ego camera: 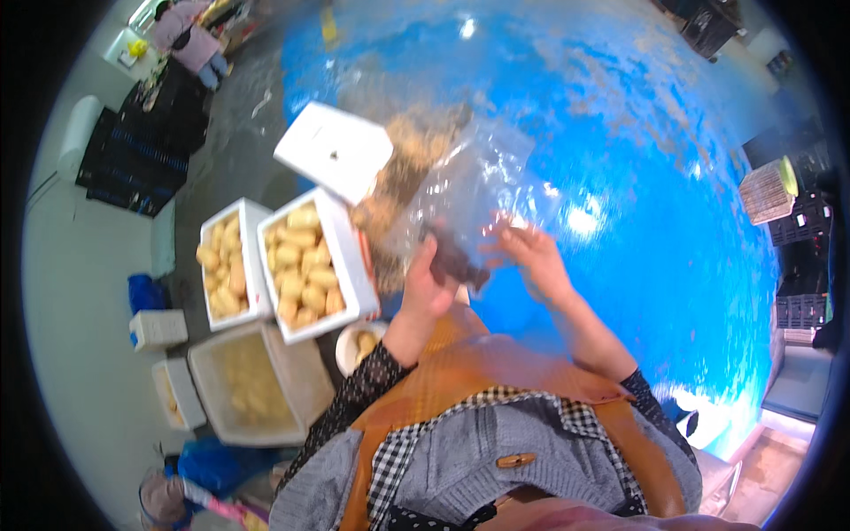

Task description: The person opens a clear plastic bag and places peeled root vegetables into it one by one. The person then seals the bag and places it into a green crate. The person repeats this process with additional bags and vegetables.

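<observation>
My left hand holds a dark brown, blurred object, whose kind I cannot make out. Above it spreads a clear plastic bag, wrinkled and shiny, stretching away over the floor. My right hand is at the bag's near right side with its fingers partly apart. Blur hides whether those fingers pinch the plastic. To the left, a white foam box is filled with pale yellow, oblong root vegetables. A second foam box of the same vegetables stands against it.
A white foam lid lies beyond the boxes. Near my left arm are a white bucket and a large pale tub. Black crates are stacked by the wall. One person stands far left, another is lower left.
</observation>
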`<state>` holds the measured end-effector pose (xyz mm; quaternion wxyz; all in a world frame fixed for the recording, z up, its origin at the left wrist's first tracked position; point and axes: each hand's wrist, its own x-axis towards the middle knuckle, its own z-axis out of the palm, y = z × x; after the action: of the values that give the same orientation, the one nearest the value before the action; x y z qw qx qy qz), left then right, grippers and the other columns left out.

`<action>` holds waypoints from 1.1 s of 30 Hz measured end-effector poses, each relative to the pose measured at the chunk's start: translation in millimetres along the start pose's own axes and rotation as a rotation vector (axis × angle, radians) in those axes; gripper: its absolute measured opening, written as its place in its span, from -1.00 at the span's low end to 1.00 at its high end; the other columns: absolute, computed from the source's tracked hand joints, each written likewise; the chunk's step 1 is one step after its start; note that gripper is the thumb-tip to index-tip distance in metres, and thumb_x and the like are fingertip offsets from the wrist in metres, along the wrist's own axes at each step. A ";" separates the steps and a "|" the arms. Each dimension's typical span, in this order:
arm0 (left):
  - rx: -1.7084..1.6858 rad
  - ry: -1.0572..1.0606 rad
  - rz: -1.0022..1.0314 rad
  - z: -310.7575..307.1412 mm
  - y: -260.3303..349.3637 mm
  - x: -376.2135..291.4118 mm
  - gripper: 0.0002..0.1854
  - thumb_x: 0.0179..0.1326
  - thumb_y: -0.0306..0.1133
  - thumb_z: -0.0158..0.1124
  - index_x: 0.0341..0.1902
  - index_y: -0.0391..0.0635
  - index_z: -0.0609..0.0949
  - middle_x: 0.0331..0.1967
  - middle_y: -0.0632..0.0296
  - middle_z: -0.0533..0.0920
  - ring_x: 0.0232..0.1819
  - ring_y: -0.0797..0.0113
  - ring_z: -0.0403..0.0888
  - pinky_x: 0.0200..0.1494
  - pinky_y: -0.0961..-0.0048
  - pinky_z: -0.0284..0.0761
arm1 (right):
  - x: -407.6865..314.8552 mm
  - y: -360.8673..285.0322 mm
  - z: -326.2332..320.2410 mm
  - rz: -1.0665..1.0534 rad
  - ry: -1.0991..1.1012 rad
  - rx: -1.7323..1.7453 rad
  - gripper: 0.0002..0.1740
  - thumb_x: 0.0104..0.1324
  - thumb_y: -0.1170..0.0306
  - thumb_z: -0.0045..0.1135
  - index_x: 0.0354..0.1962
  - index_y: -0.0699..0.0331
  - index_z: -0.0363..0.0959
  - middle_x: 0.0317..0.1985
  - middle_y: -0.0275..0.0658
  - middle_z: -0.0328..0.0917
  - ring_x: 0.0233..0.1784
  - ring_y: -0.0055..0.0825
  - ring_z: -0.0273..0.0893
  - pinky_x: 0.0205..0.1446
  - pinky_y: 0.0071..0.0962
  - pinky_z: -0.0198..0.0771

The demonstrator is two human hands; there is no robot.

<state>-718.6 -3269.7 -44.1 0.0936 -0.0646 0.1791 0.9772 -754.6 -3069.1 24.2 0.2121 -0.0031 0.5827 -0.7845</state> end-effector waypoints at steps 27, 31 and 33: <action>0.655 0.051 -0.084 143.6 157.2 1005.8 -0.78 0.48 -0.40 0.06 -0.05 -0.18 0.68 -0.09 0.16 0.67 -0.09 0.35 0.64 -0.11 0.38 0.61 | 879.0 -392.9 -410.4 -0.288 -0.397 -0.357 -0.63 0.37 0.74 -0.16 -0.10 0.35 0.63 -0.28 -0.25 0.66 -0.19 -0.48 0.59 -0.14 -0.45 0.50; 0.757 -0.261 0.334 113.9 219.7 1140.2 -0.87 0.41 -0.43 0.11 -0.23 -0.16 0.61 -0.21 0.25 0.59 -0.20 0.39 0.58 -0.13 0.43 0.54 | 1077.5 -425.8 -418.1 -0.342 -0.655 -0.437 -0.74 0.24 0.76 -0.06 -0.33 0.37 0.60 -0.24 -0.20 0.65 -0.14 -0.38 0.60 -0.10 -0.40 0.50; 1.176 -0.416 0.697 115.0 248.2 1216.2 -0.96 0.32 -0.49 0.17 -0.28 -0.12 0.58 -0.31 0.33 0.57 -0.27 0.48 0.53 -0.19 0.53 0.45 | 1154.1 -444.7 -430.9 -0.404 -0.631 -0.669 -0.75 0.19 0.76 -0.02 -0.31 0.37 0.60 -0.25 -0.18 0.65 -0.14 -0.31 0.61 -0.09 -0.37 0.51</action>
<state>-1965.2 -3261.8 -47.9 -0.1727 0.2451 0.6650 0.6841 -2059.9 -2961.3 13.4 0.2093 -0.4207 0.6975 -0.5411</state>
